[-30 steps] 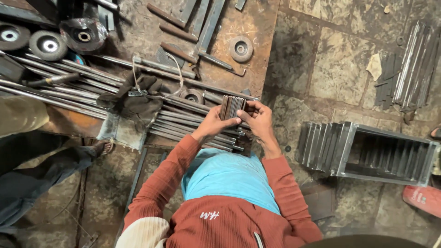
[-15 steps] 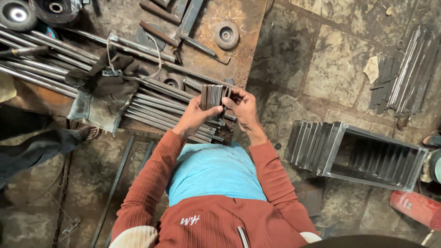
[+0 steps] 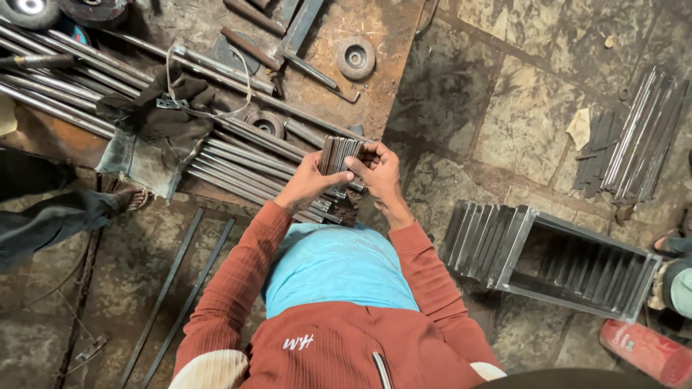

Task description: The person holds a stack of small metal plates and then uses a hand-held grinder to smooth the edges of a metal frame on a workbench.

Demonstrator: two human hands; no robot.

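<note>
I see both hands at frame centre gripping a stack of flat metal strips (image 3: pixel 339 153): left hand (image 3: pixel 308 180) clasps its left side, right hand (image 3: pixel 378 167) the right. Steel rods (image 3: pixel 238 162) lie just beneath. Louvred metal frame (image 3: pixel 569 263) sits lower right on the floor.
</note>
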